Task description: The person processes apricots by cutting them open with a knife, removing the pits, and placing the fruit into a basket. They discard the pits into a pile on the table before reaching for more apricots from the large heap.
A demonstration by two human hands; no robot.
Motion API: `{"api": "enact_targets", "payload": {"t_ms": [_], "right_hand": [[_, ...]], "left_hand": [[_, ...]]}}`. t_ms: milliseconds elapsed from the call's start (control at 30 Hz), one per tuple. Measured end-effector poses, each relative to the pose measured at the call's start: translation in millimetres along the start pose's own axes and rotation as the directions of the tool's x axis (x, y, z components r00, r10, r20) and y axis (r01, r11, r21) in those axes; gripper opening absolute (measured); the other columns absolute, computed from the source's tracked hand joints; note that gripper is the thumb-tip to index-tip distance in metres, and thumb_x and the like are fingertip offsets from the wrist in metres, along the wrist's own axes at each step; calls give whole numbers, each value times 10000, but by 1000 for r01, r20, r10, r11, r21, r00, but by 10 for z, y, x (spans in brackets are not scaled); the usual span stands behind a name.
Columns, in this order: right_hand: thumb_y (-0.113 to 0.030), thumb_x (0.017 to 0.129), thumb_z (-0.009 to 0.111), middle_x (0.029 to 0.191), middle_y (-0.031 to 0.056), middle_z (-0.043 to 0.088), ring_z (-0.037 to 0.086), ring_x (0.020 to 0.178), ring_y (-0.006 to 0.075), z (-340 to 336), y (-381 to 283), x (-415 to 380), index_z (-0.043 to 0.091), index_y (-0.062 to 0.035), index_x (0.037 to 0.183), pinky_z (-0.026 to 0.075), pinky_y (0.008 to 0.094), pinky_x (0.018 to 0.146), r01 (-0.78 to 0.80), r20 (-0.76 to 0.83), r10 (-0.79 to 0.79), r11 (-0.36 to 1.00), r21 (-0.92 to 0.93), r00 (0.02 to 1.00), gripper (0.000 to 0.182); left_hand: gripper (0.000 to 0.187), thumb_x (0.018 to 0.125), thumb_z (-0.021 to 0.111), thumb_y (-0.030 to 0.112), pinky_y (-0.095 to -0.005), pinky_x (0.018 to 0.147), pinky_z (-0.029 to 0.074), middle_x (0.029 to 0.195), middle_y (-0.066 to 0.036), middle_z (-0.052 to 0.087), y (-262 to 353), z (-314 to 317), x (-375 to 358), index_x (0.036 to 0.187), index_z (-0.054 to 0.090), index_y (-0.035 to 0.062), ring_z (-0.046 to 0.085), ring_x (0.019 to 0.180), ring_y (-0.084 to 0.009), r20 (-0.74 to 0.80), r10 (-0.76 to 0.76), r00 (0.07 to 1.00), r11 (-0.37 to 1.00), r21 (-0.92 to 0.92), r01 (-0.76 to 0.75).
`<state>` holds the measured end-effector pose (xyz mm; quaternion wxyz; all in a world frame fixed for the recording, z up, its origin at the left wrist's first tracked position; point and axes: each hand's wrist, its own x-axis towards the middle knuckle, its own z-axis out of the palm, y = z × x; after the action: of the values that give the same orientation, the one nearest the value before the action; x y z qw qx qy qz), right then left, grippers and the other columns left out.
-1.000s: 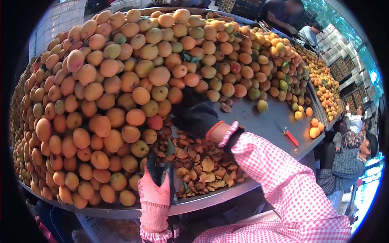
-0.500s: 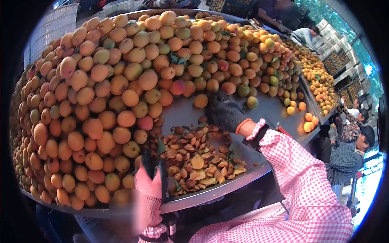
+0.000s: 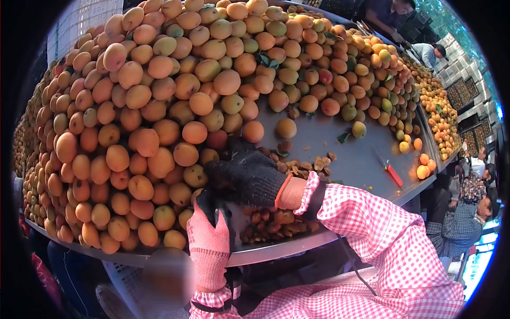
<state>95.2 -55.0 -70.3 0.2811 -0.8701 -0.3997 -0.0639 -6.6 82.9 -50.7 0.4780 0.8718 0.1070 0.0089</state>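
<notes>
Observed left hand (image 3: 210,231) in a pink glove with black fingers, over the near rim of the metal surface (image 3: 361,157). Noted visible digits parted in a narrow V; cannot tell any grip at the tips. Observed right hand (image 3: 249,178) in a black glove with an orange cuff, just beyond and beside the left fingertips. Cannot tell, with fingers hidden, whether spread, pressed together or pinching. Located apricots (image 3: 169,132) heaped to the left of and beyond both hands, nearest ones just beside the right fingers. Found one loose apricot (image 3: 286,128) beyond the right hand. Recorded fruit pieces (image 3: 321,161) in two patches, on the far and near sides of the right wrist. Found a red-handled knife (image 3: 393,174) well apart to the right of the right hand. Noted a pink-checked sleeve (image 3: 366,218) on the right arm.
</notes>
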Motion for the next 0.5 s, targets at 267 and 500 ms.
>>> {"api": "enact_targets", "payload": {"t_ms": [267,500], "right_hand": [[-266,676,631,748,138,604,565,762,360,143,38,16,671,-124,743,424,458,604,158,-87,-172,976,-148,981,162],[-176,691,632,845,148,601,586,781,366,-313,51,-329,667,-118,914,478,433,658,138,221,-116,987,-87,968,233]], "left_hand": [[252,881,559,132,-274,740,469,953,-65,627,-81,-60,47,1099,580,6,565,826,-127,79,-176,981,970,-157,186],[241,859,565,137,-325,734,480,896,-185,663,-3,41,30,1063,608,17,658,833,-259,232,-81,969,989,-105,108]]}}
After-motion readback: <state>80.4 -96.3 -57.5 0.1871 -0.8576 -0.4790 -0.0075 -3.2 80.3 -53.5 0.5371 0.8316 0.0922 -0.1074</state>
